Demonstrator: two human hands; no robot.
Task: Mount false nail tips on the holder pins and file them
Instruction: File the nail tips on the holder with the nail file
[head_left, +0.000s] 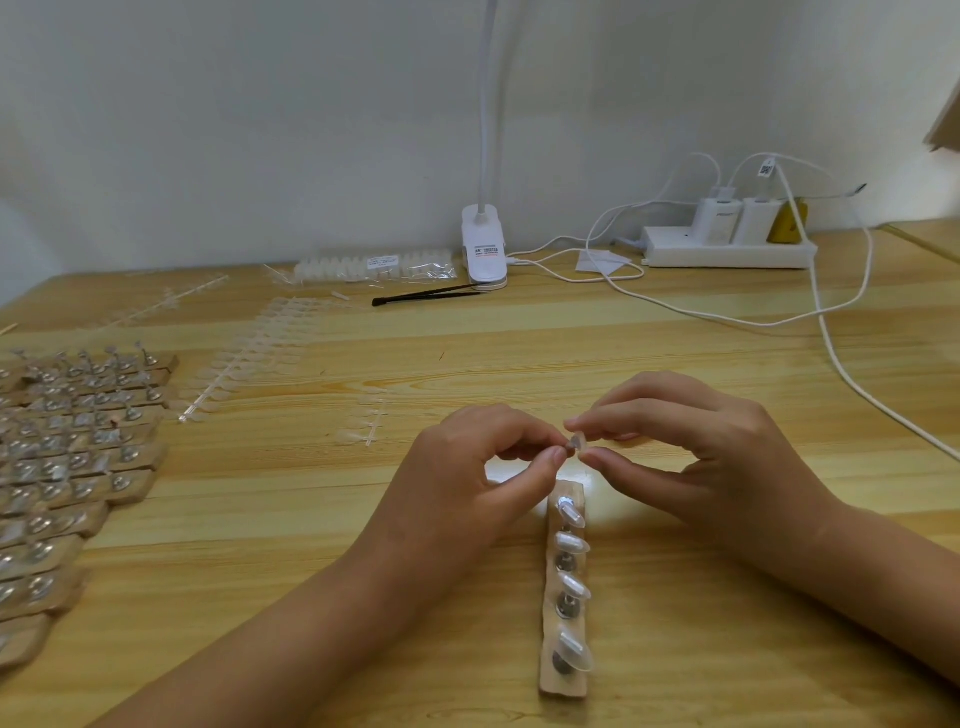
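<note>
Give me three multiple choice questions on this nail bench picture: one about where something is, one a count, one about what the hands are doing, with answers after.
1. Where do the black tweezers lie?
A. On the floor.
B. On the table by the lamp clamp.
C. Inside a drawer.

2. How many nail tips sit on the wooden holder strip nearest the person?
A. One.
B. Nine.
C. Four.

3. What are the hands doing?
A. The left hand and right hand both pinch one loose nail tip between them.
B. Both lie flat.
C. Both hang off the table.

Answers:
1. B, they lie just in front of the clamp.
2. C, four clear tips line the strip.
3. A, thumbs and forefingers meet on it.
</note>
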